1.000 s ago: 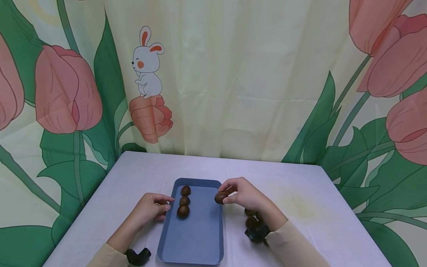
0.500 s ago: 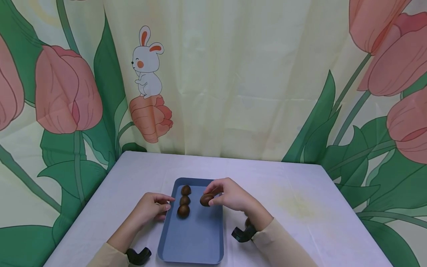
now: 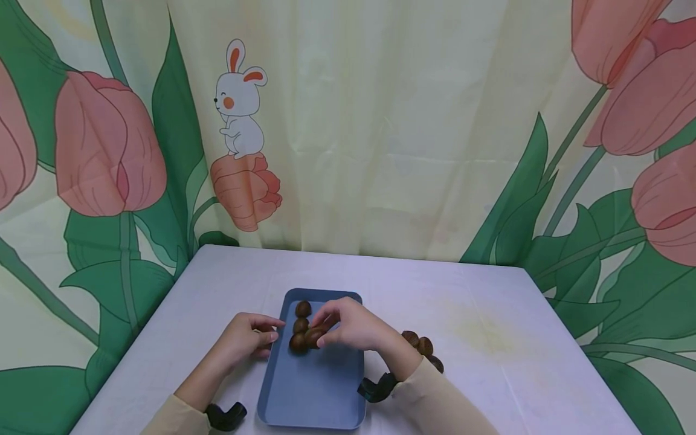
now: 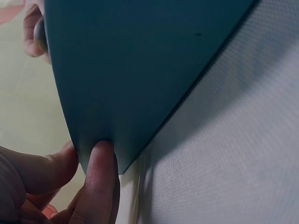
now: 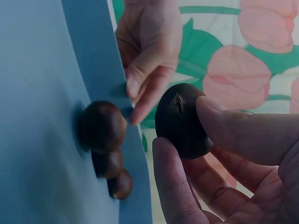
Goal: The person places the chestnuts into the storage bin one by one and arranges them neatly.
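In the head view, my right hand (image 3: pixel 348 326) is over the blue tray (image 3: pixel 310 386), pinching a brown chestnut (image 3: pixel 313 338) between thumb and fingers. The right wrist view shows a small split in this chestnut's (image 5: pixel 180 121) shell. Three more chestnuts (image 5: pixel 103 126) stand in a row along the tray's left side. The held one appears beside the nearest of them; contact cannot be told. My left hand (image 3: pixel 247 338) holds the tray's left rim, and in the left wrist view its thumb and a finger (image 4: pixel 100 163) touch the tray's edge and outer wall.
Several loose chestnuts (image 3: pixel 425 346) lie on the white tablecloth (image 3: pixel 489 374) right of the tray, partly hidden by the right forearm. A dark wrist mount (image 3: pixel 377 388) is on the right wrist, another (image 3: pixel 225 417) on the left. A printed curtain (image 3: pixel 380 151) hangs behind the table.
My right hand has carried the chestnut leftward from the tray's right rim to the row inside. The loose chestnuts on the cloth show more now. My left hand has stayed at the rim.
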`<state>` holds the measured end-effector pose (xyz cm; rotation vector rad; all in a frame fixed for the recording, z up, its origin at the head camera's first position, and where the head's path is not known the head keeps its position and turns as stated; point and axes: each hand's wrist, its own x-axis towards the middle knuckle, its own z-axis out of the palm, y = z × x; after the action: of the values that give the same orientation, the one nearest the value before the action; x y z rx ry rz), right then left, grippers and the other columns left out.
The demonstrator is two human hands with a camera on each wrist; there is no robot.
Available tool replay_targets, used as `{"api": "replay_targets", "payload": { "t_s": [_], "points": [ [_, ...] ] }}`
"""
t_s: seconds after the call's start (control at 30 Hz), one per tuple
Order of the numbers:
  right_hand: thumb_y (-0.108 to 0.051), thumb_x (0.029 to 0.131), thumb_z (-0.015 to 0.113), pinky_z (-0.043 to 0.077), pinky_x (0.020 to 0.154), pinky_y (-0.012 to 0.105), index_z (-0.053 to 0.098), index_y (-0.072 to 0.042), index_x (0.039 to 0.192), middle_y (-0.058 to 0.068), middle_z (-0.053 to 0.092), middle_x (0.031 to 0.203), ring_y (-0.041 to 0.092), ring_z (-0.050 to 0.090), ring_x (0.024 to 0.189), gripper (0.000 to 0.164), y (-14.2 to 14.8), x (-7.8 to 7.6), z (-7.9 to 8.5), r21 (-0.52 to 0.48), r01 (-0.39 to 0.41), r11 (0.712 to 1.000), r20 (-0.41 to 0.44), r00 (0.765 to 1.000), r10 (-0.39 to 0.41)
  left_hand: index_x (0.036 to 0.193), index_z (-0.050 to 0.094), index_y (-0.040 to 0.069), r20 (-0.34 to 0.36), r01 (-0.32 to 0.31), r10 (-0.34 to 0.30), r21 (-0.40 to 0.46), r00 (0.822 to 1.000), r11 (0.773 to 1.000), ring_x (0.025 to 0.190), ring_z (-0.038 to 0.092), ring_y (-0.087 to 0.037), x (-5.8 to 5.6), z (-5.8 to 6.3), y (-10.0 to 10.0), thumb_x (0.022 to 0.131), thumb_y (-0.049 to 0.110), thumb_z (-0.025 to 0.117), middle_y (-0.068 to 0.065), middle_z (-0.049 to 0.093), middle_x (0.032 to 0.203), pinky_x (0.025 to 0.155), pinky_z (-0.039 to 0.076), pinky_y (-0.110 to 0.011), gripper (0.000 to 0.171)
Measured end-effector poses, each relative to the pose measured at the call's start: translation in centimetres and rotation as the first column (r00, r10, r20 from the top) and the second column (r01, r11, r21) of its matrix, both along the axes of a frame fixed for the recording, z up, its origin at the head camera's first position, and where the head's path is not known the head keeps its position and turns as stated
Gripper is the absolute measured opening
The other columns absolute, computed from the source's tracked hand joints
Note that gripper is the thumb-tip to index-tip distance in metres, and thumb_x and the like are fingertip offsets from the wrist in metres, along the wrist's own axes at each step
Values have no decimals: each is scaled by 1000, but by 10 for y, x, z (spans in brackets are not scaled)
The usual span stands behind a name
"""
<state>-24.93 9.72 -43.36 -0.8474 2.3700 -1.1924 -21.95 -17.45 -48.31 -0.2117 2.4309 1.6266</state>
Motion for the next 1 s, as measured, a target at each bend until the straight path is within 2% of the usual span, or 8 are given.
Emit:
{"api": "replay_targets", "payload": {
  "t_s": [0.13,0.33,0.63,1.0],
  "points": [
    [-9,87,89,59,85,25,82,-25,108,-13,78,102,5,72,95,27,-7,2,-2,8,-35,999,-18,999,35,119,82,6,4,-2,2,6,1000,1000,78,66,-18,1,0,0,98,-1,75,-12,68,101,67,67,-33,24],
    [-3,85,89,60,85,21,82,-20,105,-10,79,105,3,74,95,28,-18,6,-5,-6,-84,996,-3,996,84,120,82,5,-3,2,-2,11,1000,1000,79,67,-18,0,0,0,98,0,75,-12,69,101,69,68,-34,24],
    [-7,83,92,55,89,20,83,-24,104,-15,76,102,-2,69,96,29,-32,13,-9,110,-79,991,-75,993,87,120,82,5,-7,2,-2,13,1000,1000,76,68,-16,0,-2,-1,97,1,76,-13,68,99,68,67,-33,24],
    [-6,82,93,55,78,16,84,-24,101,-16,74,95,-4,67,86,27,-40,21,-16,155,-77,985,-87,992,92,119,82,5,-1,-5,5,2,1000,1000,75,67,-16,0,0,1,97,-2,74,-13,67,98,66,67,-32,24]
  ]
}}
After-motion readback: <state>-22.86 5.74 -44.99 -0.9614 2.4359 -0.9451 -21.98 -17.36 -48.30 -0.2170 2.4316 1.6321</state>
